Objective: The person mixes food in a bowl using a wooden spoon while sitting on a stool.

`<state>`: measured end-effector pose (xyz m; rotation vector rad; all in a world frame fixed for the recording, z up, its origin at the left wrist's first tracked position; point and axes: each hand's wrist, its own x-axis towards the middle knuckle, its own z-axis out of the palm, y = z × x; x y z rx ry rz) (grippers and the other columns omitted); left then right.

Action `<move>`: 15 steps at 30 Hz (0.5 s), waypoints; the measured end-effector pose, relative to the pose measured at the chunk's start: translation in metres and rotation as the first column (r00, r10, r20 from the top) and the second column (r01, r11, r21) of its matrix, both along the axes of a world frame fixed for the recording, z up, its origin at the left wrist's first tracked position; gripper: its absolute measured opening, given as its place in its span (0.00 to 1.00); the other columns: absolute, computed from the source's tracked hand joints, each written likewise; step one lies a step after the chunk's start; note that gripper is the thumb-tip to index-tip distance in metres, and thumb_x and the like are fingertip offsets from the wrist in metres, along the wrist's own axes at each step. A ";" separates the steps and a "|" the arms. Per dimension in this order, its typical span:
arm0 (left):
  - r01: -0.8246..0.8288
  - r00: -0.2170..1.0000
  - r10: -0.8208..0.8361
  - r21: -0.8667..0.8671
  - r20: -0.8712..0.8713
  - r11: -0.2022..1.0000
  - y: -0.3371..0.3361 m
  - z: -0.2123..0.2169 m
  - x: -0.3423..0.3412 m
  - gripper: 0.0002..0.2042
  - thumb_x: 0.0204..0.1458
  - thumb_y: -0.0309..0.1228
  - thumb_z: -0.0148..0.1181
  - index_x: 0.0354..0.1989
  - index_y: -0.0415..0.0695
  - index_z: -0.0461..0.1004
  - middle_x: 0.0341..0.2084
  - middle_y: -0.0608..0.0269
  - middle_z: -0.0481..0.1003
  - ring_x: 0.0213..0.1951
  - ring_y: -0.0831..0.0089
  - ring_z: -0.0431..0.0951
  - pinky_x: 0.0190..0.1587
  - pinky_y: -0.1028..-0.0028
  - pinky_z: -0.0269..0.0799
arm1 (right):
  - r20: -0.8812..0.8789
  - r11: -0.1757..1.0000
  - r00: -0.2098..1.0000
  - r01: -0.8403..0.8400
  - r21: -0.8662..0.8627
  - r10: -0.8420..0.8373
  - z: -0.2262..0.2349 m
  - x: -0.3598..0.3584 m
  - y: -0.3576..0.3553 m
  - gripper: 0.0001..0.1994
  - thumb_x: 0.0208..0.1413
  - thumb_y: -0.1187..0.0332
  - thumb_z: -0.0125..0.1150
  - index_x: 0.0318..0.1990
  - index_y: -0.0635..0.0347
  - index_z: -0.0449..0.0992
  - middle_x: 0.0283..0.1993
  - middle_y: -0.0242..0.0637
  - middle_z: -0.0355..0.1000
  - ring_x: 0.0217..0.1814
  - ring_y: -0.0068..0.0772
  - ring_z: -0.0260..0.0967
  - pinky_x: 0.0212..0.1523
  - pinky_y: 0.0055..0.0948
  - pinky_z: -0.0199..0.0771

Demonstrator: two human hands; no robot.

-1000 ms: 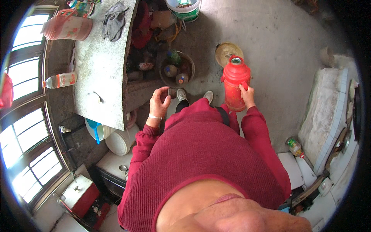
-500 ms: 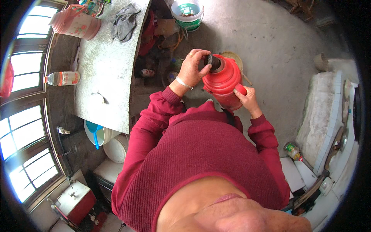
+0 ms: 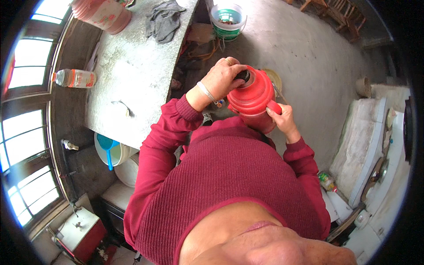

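Observation:
A red thermos flask point(image 3: 252, 96) is held up in front of my body, its mouth tilted a little toward the left. Through the loop of its handle curl the fingers of my right hand point(image 3: 285, 121), closed on it. My left hand point(image 3: 221, 80) is closed on a dark stopper point(image 3: 243, 76) at the flask's mouth. The stopper's lower part appears to sit within the neck; how deep it goes is hidden by my fingers.
To the left, a grey-topped table point(image 3: 132, 84) carries a grey cloth point(image 3: 164, 22), a pink flowered thermos point(image 3: 106, 17) and a spoon-like thing point(image 3: 126, 107). A white-green bucket point(image 3: 227, 28) stands beyond it. A blue dipper point(image 3: 109, 152) rests in a pail point(image 3: 121, 152).
My left hand has brought the stopper lower, down into the flask's mouth. The view has shifted, so the table appears farther right. My right hand keeps its hold on the handle.

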<state>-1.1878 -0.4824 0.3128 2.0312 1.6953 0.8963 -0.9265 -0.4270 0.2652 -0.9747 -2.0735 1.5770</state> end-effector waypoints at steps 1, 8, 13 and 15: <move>-0.013 0.999 0.010 0.050 0.045 0.999 -0.004 -0.002 -0.004 0.21 0.35 0.27 0.60 0.43 0.40 0.67 0.37 0.51 0.67 0.40 0.57 0.68 0.44 0.67 0.64 | 0.015 1.000 1.000 -0.015 0.018 0.015 0.004 -0.006 -0.002 0.11 0.45 0.68 0.56 0.18 0.65 0.67 0.13 0.26 0.61 0.18 0.14 0.54 0.18 0.20 0.56; -0.359 0.883 0.277 0.166 0.378 0.918 -0.071 -0.010 -0.049 0.39 0.41 0.44 0.58 0.59 0.44 0.44 0.56 0.53 0.49 0.55 0.62 0.53 0.52 0.69 0.55 | -0.129 0.995 0.991 -0.050 -0.089 0.038 0.057 -0.044 0.001 0.09 0.46 0.68 0.55 0.18 0.61 0.67 0.13 0.24 0.59 0.15 0.14 0.53 0.15 0.17 0.52; -0.175 0.817 0.062 0.144 0.573 0.974 -0.100 -0.015 -0.026 0.50 0.34 0.50 0.62 0.59 0.36 0.39 0.59 0.48 0.39 0.61 0.56 0.40 0.60 0.65 0.36 | -0.286 0.982 0.941 -0.189 0.009 0.183 0.121 -0.099 0.007 0.10 0.46 0.68 0.56 0.20 0.63 0.68 0.14 0.25 0.60 0.16 0.15 0.54 0.17 0.17 0.53; -0.353 0.801 0.199 0.177 0.564 0.919 -0.101 -0.009 -0.033 0.54 0.27 0.44 0.68 0.58 0.34 0.36 0.58 0.43 0.41 0.60 0.52 0.40 0.60 0.64 0.37 | -0.295 0.964 0.917 -0.251 0.091 0.267 0.147 -0.125 0.009 0.10 0.46 0.67 0.56 0.21 0.64 0.68 0.15 0.26 0.61 0.16 0.16 0.55 0.17 0.17 0.54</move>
